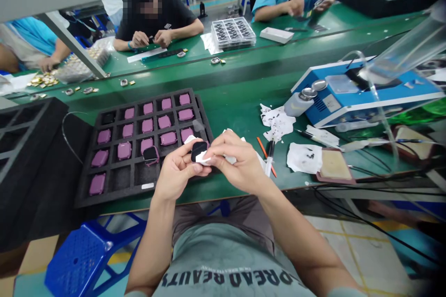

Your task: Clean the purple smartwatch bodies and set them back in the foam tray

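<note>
My left hand (177, 169) is wrapped round a small square watch-like piece with a black face (198, 149), held above the front right part of a black foam tray (116, 177). Pinched in my right hand (239, 160) is a white wipe (202, 158), which lies against the piece's face. Purple cases (124, 151) sit in many of the tray's compartments. One purple case with a black face (151, 155) rests tilted in its compartment, and a small white strip (147, 186) lies on the tray's front edge.
To the right lie a syringe (270, 158), an orange stick (266, 156), stained paper (278, 123) and a sponge pad (335, 165). Behind them stand a dispenser bottle (300, 101) and a blue machine (369, 97). Several people work across the bench; a blue stool (77, 260) stands at lower left.
</note>
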`<state>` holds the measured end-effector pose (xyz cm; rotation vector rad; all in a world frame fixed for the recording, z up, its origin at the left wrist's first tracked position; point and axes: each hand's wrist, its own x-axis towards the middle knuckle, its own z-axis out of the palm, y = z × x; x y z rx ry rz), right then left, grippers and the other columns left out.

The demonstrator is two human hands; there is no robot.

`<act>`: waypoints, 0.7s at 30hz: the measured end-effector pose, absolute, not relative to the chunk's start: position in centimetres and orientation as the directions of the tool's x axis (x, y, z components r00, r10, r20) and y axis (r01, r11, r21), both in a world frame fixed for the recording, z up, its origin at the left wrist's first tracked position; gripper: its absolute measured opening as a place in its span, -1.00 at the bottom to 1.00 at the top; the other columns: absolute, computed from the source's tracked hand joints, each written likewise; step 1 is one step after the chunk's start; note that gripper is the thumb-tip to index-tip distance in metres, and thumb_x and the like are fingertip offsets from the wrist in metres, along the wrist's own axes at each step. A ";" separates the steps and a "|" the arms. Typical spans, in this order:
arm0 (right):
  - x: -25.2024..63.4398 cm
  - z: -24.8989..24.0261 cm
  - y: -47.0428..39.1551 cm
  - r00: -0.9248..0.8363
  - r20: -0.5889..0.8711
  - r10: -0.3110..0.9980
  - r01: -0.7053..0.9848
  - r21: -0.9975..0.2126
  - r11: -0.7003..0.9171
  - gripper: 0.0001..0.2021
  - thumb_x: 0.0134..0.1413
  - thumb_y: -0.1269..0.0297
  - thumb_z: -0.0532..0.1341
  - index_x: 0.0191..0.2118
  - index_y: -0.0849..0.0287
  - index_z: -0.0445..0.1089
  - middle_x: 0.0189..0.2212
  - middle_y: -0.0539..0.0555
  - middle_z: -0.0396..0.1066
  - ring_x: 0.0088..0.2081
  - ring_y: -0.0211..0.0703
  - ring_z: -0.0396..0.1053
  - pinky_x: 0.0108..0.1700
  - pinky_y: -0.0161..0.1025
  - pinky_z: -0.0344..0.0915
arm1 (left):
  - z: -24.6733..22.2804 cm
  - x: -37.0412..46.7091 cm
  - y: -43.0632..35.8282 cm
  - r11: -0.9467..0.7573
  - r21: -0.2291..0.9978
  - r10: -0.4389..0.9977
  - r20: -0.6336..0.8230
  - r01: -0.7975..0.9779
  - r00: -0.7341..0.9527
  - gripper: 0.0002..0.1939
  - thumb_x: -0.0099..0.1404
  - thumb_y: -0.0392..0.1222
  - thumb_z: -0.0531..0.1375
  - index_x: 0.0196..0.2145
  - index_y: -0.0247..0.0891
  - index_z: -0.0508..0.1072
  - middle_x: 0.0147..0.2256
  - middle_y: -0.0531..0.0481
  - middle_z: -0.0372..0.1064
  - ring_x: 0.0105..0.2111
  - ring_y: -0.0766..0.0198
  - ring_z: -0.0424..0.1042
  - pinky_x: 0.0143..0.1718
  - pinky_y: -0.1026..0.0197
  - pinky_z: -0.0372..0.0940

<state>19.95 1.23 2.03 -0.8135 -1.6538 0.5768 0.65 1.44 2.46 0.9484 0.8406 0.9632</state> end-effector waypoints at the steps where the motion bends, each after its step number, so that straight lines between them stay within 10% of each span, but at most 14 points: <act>1: 20.0 2.1 1.3 -0.100 0.639 0.762 0.224 -0.732 0.643 -0.88 0.34 0.31 0.28 -0.22 0.04 0.59 -0.31 0.04 0.56 -0.24 -0.12 0.44 -0.14 -0.09 0.37 | 2.5 0.7 1.5 0.263 0.921 0.926 -0.158 -0.286 0.342 -0.24 0.00 -0.15 0.61 0.15 -0.31 0.53 -0.32 -0.07 0.66 -0.41 0.19 0.66 -0.32 0.25 0.58; 21: 20.7 2.2 3.6 -0.034 0.635 0.772 0.399 -0.699 0.593 -0.88 0.31 0.37 0.30 -0.27 0.06 0.56 -0.35 0.01 0.53 -0.25 -0.10 0.40 -0.12 -0.06 0.32 | 2.6 0.2 1.4 0.259 0.933 0.917 -0.155 -0.251 0.367 -0.15 -0.03 -0.03 0.61 0.19 -0.30 0.51 -0.41 -0.02 0.61 -0.49 0.25 0.61 -0.37 0.28 0.56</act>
